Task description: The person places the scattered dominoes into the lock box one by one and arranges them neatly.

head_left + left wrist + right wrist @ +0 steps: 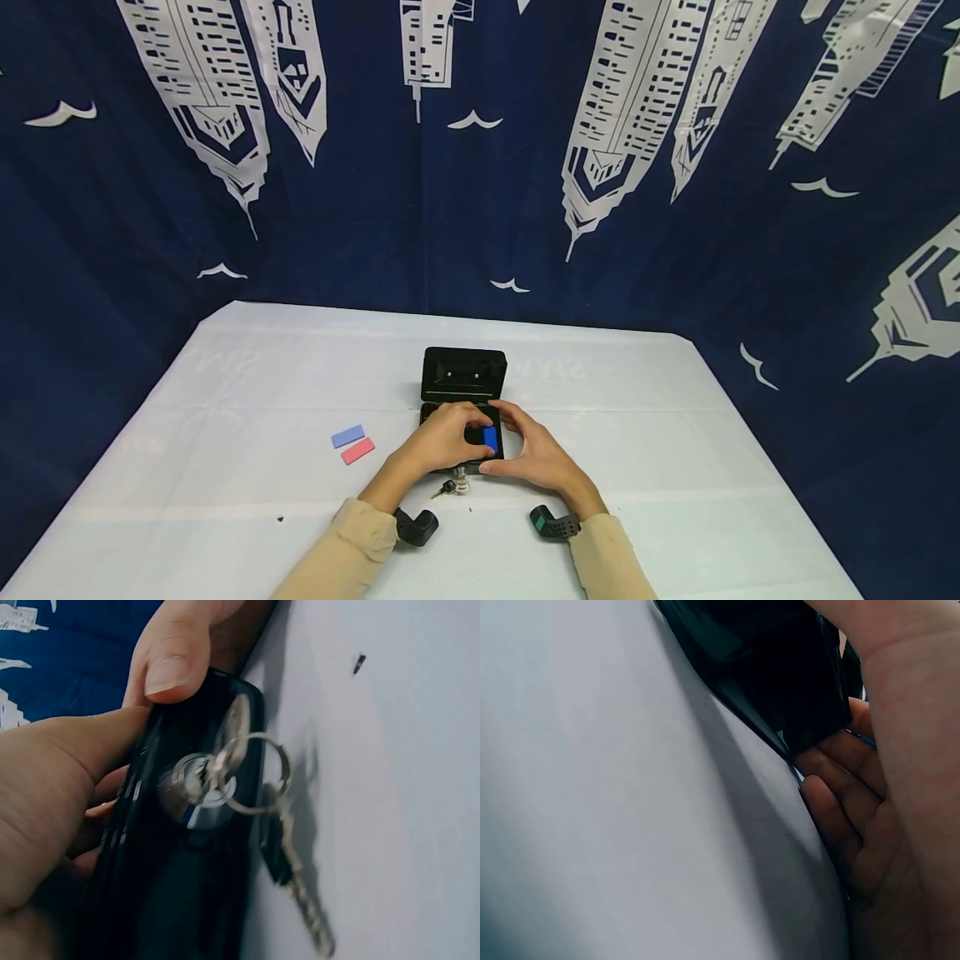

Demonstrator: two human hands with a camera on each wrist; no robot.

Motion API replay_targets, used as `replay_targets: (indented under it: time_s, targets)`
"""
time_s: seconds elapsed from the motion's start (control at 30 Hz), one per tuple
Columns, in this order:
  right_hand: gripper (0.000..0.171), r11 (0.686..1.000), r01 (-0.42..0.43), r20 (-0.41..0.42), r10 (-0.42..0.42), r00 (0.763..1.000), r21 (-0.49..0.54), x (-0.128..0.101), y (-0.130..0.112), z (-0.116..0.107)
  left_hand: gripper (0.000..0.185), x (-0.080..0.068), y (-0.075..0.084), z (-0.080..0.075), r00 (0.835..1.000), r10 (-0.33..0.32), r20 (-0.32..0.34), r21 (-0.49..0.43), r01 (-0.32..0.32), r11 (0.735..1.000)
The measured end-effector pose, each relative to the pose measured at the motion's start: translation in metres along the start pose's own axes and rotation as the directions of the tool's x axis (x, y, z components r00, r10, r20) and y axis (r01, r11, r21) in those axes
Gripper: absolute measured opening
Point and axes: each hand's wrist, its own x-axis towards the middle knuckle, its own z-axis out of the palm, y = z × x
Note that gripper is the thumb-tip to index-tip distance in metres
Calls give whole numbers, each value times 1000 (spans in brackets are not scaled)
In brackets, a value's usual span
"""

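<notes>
A small black box (501, 450) sits on the white table (675, 467) with its lid (462, 375) standing open. My left hand (442, 437) curls over the box's front rim, its fingertips on a blue block (491, 437) inside. My right hand (534, 457) grips the box's right side, thumb on the front wall. In the left wrist view a key (232, 739) sits in the front lock (196, 787), and a second key (304, 904) hangs from the ring. In the right wrist view, curled fingers (840, 802) rest beside the box's corner (780, 682).
A light blue block (348, 436) and a red block (357, 451) lie on the table left of the box. Dark blue patterned cloth (480, 208) hangs behind the table and at its sides. Both sleeves are beige.
</notes>
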Motion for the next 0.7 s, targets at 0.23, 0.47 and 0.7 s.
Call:
replay_targets:
  time_s: [0.23,0.47,0.7]
  targets:
    - [92,1000,21,5,-21,1000,2,-1,0,-1,38,4,3,8,999,-26,-25,34,27,999]
    - [93,1000,8,3,-9,1000,6,0,0,-1,39,4,7,9,993,-109,-38,62,111,992]
    - [93,1000,11,0,-11,1000,14,-1,-1,1,38,3,8,10,992,-114,-53,50,117,992]
